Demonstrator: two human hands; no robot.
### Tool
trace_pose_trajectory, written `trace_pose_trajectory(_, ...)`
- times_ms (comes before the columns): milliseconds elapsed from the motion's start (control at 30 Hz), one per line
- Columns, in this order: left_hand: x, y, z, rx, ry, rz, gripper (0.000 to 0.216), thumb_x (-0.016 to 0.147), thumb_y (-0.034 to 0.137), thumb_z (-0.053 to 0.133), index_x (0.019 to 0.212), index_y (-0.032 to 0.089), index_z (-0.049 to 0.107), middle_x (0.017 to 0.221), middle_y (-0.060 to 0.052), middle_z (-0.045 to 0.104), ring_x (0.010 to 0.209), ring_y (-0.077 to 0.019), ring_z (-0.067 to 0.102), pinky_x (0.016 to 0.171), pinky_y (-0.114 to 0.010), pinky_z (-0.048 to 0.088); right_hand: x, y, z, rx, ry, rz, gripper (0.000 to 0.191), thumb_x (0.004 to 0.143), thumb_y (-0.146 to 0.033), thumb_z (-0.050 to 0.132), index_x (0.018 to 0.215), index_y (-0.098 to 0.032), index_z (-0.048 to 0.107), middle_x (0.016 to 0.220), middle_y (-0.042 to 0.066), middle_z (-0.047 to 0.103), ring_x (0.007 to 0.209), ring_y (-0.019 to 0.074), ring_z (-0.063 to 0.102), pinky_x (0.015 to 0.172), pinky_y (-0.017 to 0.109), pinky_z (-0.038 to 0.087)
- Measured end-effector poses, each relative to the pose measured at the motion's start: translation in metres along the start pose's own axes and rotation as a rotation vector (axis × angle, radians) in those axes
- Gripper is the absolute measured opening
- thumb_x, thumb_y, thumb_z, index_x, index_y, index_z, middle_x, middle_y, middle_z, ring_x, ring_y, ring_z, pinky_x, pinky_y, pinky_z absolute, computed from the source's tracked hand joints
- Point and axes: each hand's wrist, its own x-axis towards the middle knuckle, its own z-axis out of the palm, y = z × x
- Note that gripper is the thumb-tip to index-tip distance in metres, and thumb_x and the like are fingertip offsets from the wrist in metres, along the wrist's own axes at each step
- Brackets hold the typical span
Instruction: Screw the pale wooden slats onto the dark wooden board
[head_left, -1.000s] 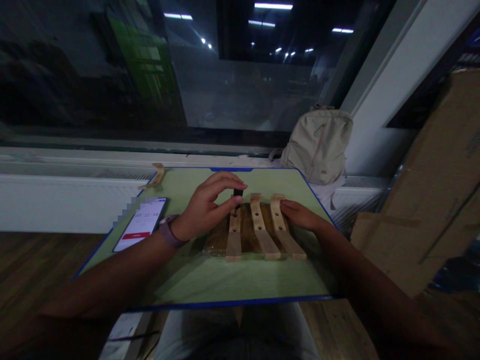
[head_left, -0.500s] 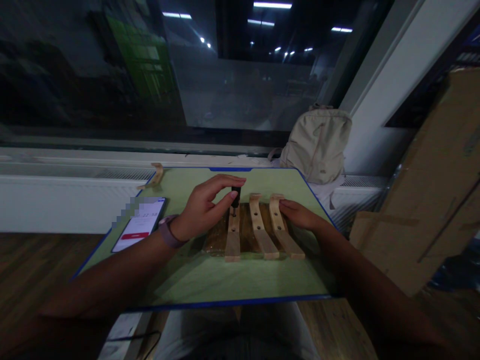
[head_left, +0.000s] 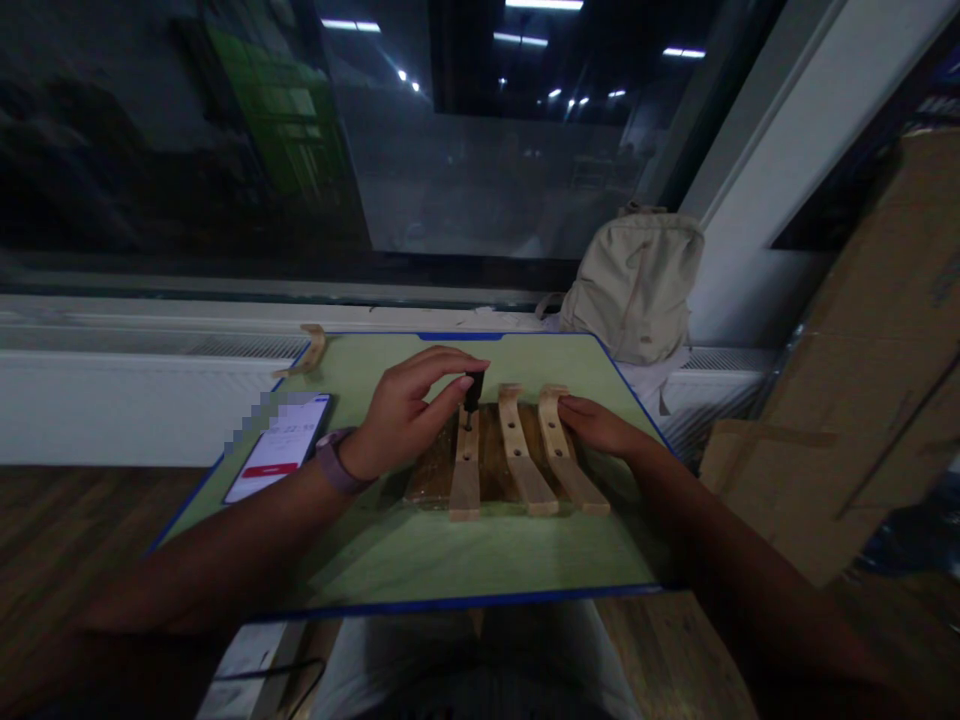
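Observation:
On a green board [head_left: 450, 560] lies a dark wooden panel [head_left: 431, 480] with three pale wooden slats across it. My left hand [head_left: 409, 410] pinches a small black screwdriver [head_left: 472, 392] upright, its tip on the far end of the left slat [head_left: 466, 470]. The hand wears a purple wristband. My right hand [head_left: 600, 428] rests flat beside the right slat [head_left: 566, 455], fingertips touching its far end. The middle slat [head_left: 517, 455] has holes along it and lies untouched.
A phone [head_left: 281, 448] with a lit screen lies on the board's left side. A loose wooden piece [head_left: 311, 350] sits at the far left corner. A beige backpack [head_left: 634, 290] leans by the window sill. Cardboard boxes [head_left: 847, 400] stand at the right.
My left hand's fingers have shifted slightly round the screwdriver, as in turning it. The right hand and the slats stay where they were.

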Motion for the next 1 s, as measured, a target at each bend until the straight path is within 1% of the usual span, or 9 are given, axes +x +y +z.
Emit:
trace_pose_trajectory(100,0.0024,0.0007,0.0000,-0.027,-0.015,0.065,0.018,0.090,0.019,0.059,0.105,0.021,0.067,0.100,-0.007,0.068,0.096,-0.0176,0.063,0.085,-0.034,0.051,-0.0007,-0.0001,0.0002,0.012,0.001,0.013,0.039,0.096,-0.042,0.037,0.105,-0.019,0.067,0.111,0.009,0.071,0.101,0.0252,0.064,0.095,0.042,0.048)
trace_pose_trajectory(200,0.0042,0.0007,-0.0002,-0.013,0.048,0.114,0.014,0.083,0.020,0.069,0.097,0.020,0.068,0.093,-0.005,0.064,0.090,-0.0164,0.062,0.080,-0.032,0.051,-0.0008,0.0000,0.0002,0.035,-0.008,0.024,0.041,0.095,-0.044,0.037,0.106,-0.019,0.068,0.111,0.009,0.071,0.100,0.0253,0.065,0.094,0.042,0.048)
trace_pose_trajectory(300,0.0041,0.0011,-0.0005,0.034,0.097,0.114,0.011,0.082,0.020,0.070,0.093,0.020,0.068,0.087,-0.003,0.064,0.083,-0.0147,0.061,0.075,-0.029,0.050,-0.0003,0.0018,0.0004,0.045,-0.003,0.014,0.039,0.095,-0.044,0.039,0.102,-0.019,0.068,0.110,0.008,0.071,0.099,0.0248,0.065,0.093,0.041,0.048)
trace_pose_trajectory(433,0.0023,0.0028,-0.0004,0.052,0.061,0.077,0.015,0.089,0.020,0.061,0.102,0.021,0.067,0.095,-0.005,0.069,0.090,-0.0166,0.064,0.081,-0.032,0.051,0.0000,0.0042,0.0007,0.018,0.011,0.028,0.037,0.095,-0.043,0.039,0.097,-0.019,0.068,0.101,0.007,0.072,0.092,0.0238,0.065,0.088,0.040,0.051)
trace_pose_trajectory(567,0.0022,0.0041,0.0001,0.027,0.013,0.070,0.020,0.092,0.018,0.054,0.108,0.022,0.066,0.101,-0.007,0.069,0.096,-0.0180,0.064,0.085,-0.036,0.051,0.0003,0.0022,0.0009,0.021,0.014,0.011,0.037,0.094,-0.043,0.040,0.100,-0.020,0.068,0.106,0.008,0.072,0.098,0.0251,0.064,0.092,0.041,0.049)
trace_pose_trajectory(667,0.0036,0.0043,0.0001,0.023,0.029,0.108,0.015,0.090,0.018,0.058,0.101,0.022,0.068,0.097,-0.006,0.067,0.095,-0.0177,0.063,0.084,-0.035,0.051,0.0009,0.0002,0.0012,0.022,0.008,-0.004,0.039,0.094,-0.043,0.039,0.102,-0.018,0.068,0.110,0.009,0.071,0.102,0.0262,0.064,0.096,0.042,0.047)
trace_pose_trajectory(833,0.0042,0.0025,0.0001,0.059,0.085,0.109,0.008,0.084,0.020,0.067,0.093,0.020,0.069,0.090,-0.004,0.063,0.085,-0.0154,0.061,0.077,-0.030,0.051,0.0011,0.0016,0.0016,0.000,0.012,0.001,0.035,0.095,-0.039,0.040,0.097,-0.018,0.068,0.108,0.010,0.071,0.099,0.0252,0.065,0.094,0.041,0.048)
trace_pose_trajectory(900,0.0027,0.0010,0.0004,0.066,0.086,0.089,0.010,0.086,0.020,0.064,0.095,0.021,0.068,0.091,-0.004,0.066,0.088,-0.0158,0.062,0.079,-0.031,0.051,0.0012,0.0032,0.0016,0.011,0.011,0.007,0.034,0.095,-0.039,0.040,0.096,-0.018,0.067,0.106,0.009,0.072,0.096,0.0246,0.065,0.092,0.041,0.049)
trace_pose_trajectory(1000,-0.0001,-0.0009,0.0009,0.057,0.070,0.018,0.018,0.090,0.022,0.059,0.107,0.023,0.066,0.103,-0.005,0.069,0.097,-0.0176,0.064,0.087,-0.034,0.051,0.0013,0.0046,0.0014,0.012,0.006,0.002,0.037,0.095,-0.041,0.039,0.097,-0.018,0.068,0.106,0.009,0.072,0.098,0.0244,0.065,0.092,0.041,0.049)
